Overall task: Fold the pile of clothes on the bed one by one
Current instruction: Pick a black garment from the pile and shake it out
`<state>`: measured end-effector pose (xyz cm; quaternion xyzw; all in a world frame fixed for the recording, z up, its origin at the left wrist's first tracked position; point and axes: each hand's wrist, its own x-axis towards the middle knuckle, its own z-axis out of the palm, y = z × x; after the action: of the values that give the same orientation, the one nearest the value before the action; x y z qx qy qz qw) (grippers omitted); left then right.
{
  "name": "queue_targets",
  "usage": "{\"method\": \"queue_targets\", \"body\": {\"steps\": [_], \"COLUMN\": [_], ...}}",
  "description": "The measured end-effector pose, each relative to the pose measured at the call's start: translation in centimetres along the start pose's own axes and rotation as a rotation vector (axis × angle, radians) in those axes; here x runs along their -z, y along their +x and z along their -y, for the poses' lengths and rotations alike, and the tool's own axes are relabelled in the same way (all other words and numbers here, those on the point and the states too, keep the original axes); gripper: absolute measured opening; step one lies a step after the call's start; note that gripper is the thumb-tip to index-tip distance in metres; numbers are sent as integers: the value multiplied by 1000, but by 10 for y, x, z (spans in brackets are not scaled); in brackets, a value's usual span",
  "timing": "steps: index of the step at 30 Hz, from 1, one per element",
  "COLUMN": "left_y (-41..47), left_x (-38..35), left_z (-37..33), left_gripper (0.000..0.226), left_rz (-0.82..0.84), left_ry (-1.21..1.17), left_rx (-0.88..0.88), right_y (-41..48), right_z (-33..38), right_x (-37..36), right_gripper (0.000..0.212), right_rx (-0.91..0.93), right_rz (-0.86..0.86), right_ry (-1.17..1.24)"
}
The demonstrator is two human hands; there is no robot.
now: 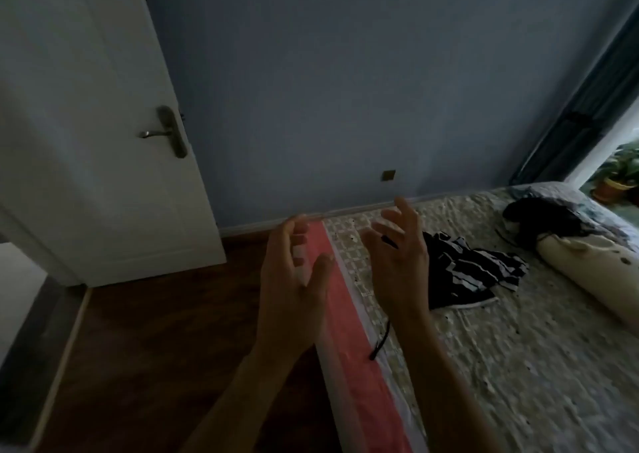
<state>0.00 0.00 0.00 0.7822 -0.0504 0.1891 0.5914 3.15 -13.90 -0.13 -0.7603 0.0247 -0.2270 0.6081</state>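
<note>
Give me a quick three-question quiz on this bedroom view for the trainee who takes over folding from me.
1. True or false: the left hand is gripping the striped garment.
2. Which lies nearest the right hand? A) the striped garment B) the dark garment by the pillow roll C) the door handle
3. Fill in: the side of the bed facing the floor shows a ____ coloured band.

Key
1. False: both hands are open and empty, raised over the bed's edge.
2. A
3. Pink
</note>
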Motion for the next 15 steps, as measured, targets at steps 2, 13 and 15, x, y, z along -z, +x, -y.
{"method": "queue_targets", "body": {"steps": [2, 13, 15], "left_y": [31, 258, 295], "left_x": [3, 23, 22], "left_z": [19, 106, 116], "left_gripper": [52, 54, 49], "left_rz": [-5, 86, 95], "left_ry": [-5, 32, 23], "left_rx": [20, -7, -13], "right_y": [26, 199, 229], "right_z": [-9, -43, -48], "right_x": [-25, -183, -204], "right_gripper": [60, 57, 59], "right_rx": [-18, -31, -39], "right_rz": [2, -96, -110], "right_ry": [-7, 40, 34]}}
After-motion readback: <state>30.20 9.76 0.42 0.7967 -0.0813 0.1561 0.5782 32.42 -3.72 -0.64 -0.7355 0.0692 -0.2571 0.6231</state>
